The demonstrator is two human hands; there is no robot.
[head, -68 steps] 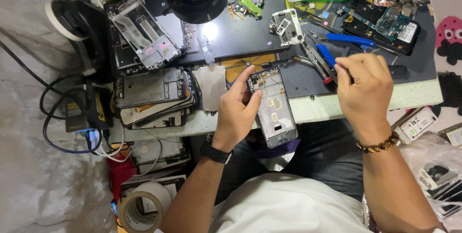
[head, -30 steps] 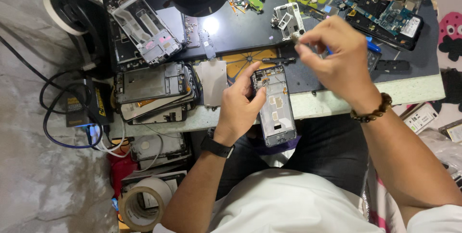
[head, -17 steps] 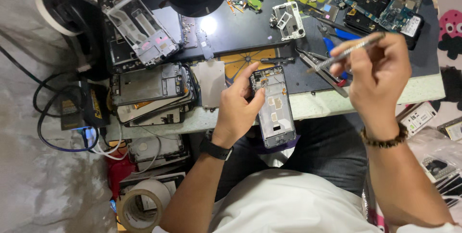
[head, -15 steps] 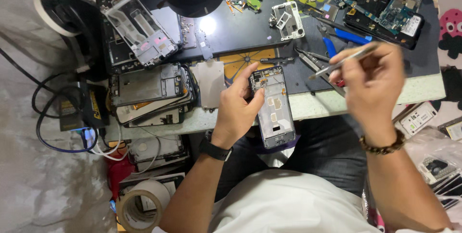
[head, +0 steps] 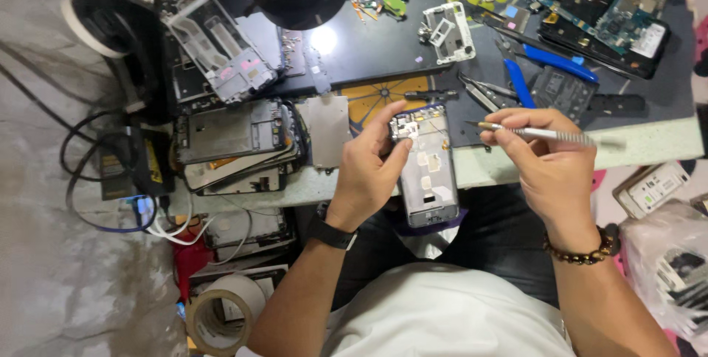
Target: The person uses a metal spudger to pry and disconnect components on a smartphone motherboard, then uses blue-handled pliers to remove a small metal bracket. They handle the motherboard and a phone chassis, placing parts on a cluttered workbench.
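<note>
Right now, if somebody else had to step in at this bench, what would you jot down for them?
Left hand: grips the opened phone at its top edge, thumb on the small parts there, over the bench edge.
Right hand: holds a thin metal tool, tip pointing at the phone's top, not touching.
Around: blue-handled pliers, circuit board, stacked phone frames on the left.
Done: the phone's back is off, insides exposed.
Left: the tool has not yet reached the phone.
</note>
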